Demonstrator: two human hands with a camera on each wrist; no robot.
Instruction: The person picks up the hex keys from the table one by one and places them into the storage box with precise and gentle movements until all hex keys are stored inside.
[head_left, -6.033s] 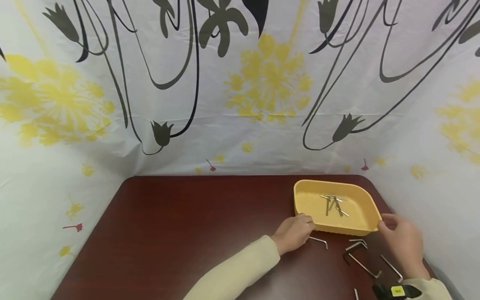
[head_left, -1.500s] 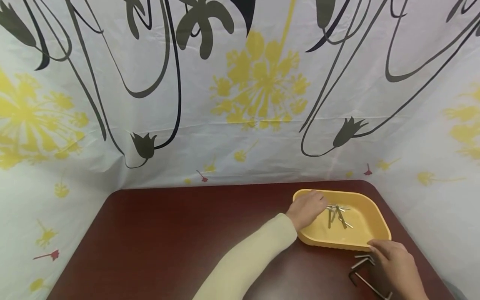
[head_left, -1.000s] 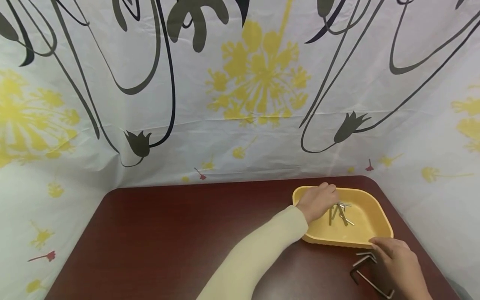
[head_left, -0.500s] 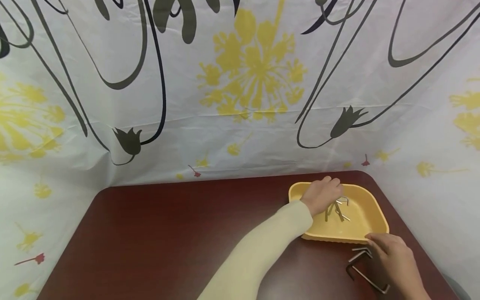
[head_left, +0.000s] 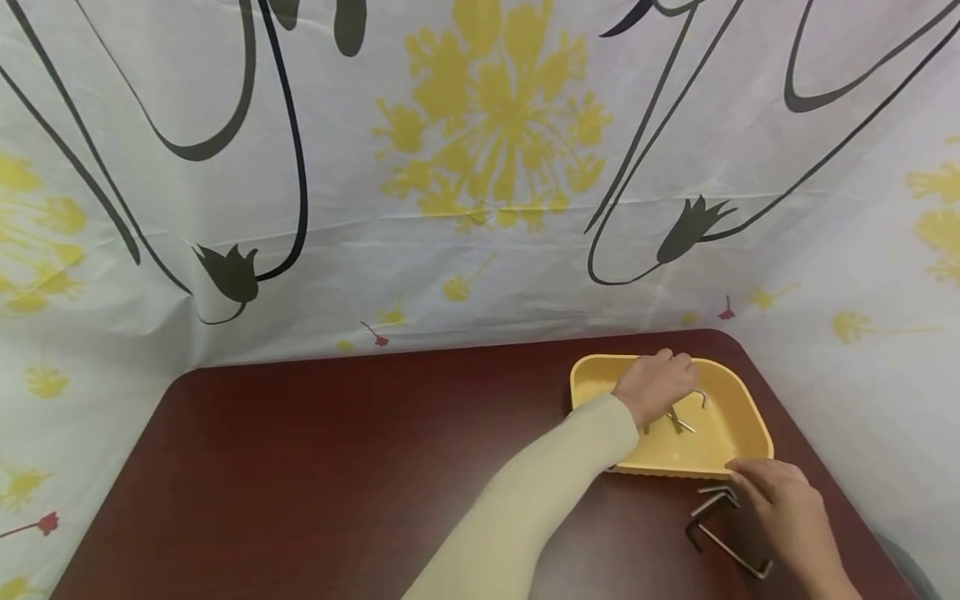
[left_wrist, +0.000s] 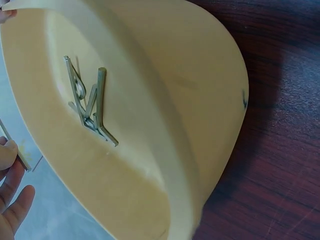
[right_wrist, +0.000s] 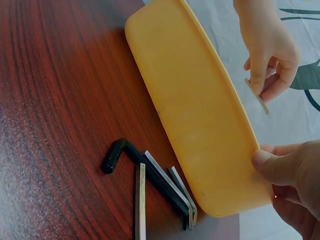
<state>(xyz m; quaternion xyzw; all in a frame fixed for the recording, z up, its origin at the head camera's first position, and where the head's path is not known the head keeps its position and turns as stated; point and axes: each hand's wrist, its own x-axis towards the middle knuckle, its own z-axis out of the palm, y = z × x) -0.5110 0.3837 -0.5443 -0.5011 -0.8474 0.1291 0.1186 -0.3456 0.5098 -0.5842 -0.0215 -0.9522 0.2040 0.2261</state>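
My left hand [head_left: 656, 385] is over the yellow tray [head_left: 738, 425], fingers pinching a small L-shaped hex key [right_wrist: 260, 97]. In the left wrist view, that hand [left_wrist: 11, 197] and its key show at the left edge, beyond the tray rim. Several silver hex keys [left_wrist: 95, 105] lie crossed in a pile on the tray floor, partly covered by the left hand in the head view. My right hand [head_left: 791, 512] pinches the tray's near right corner between thumb and fingers. Just in front of the tray, silver hex keys [head_left: 735, 554] and a black one [right_wrist: 116, 155] lie on the table.
The dark red-brown table [head_left: 337, 467] has a rounded back right corner beside the tray. A white cloth [head_left: 465, 275] with yellow and grey flower prints hangs behind and at both sides.
Six seconds ago my left hand held the tray's near left edge. It since reached over the tray and drifted right across it, now with a hex key. The right hand kept its corner grip.
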